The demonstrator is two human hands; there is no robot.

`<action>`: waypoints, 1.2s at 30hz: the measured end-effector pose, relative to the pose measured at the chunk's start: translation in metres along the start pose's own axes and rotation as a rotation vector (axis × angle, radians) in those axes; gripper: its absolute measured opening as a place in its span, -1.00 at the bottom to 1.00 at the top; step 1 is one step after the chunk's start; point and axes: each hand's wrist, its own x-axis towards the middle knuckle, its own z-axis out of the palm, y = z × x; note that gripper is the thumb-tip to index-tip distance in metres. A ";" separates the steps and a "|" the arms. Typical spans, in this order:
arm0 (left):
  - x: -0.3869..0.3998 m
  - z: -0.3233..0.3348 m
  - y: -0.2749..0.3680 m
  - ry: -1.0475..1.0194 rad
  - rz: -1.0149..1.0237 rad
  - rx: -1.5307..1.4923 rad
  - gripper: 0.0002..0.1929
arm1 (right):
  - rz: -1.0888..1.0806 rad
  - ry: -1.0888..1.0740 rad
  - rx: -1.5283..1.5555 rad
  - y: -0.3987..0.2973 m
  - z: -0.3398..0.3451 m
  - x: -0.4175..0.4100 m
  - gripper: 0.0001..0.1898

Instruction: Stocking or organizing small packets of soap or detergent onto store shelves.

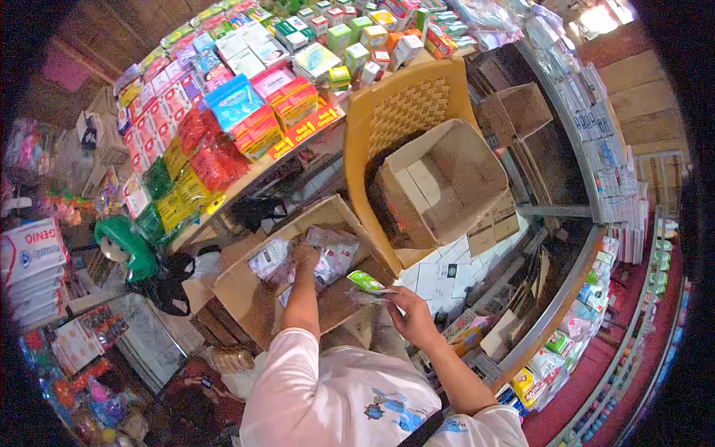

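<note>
My right hand [413, 315] holds a small green-and-clear plastic packet [366, 281] by its near end, over the right side of an open cardboard box [237, 279]. Inside that box are white-and-pink printed plastic packets [338, 254]. My left hand [305, 256] reaches down among them, between a pale packet [271, 258] on its left and the pinkish ones on its right. Its fingertips are hidden, so whether it grips a packet is unclear.
A yellow-brown plastic chair [357, 145] carries another open cardboard box [463, 184]. Beyond stands a counter stacked with soap boxes [257, 137] and small cartons [357, 56]. A curved display case [584, 184] borders the right. A green-hooded doll [131, 246] and a black bag [162, 285] are left.
</note>
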 end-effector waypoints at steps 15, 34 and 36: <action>-0.082 -0.167 0.064 0.125 0.392 -0.577 -0.51 | -0.059 -0.030 0.071 -0.022 -0.038 -0.011 -0.84; -0.291 -0.191 0.404 -1.248 0.728 -0.694 -0.65 | 0.086 0.514 0.715 0.089 -0.214 -0.162 -0.79; -0.320 -0.167 0.434 -1.113 0.773 -0.701 -0.64 | 0.097 0.623 0.696 0.110 -0.239 -0.186 -0.78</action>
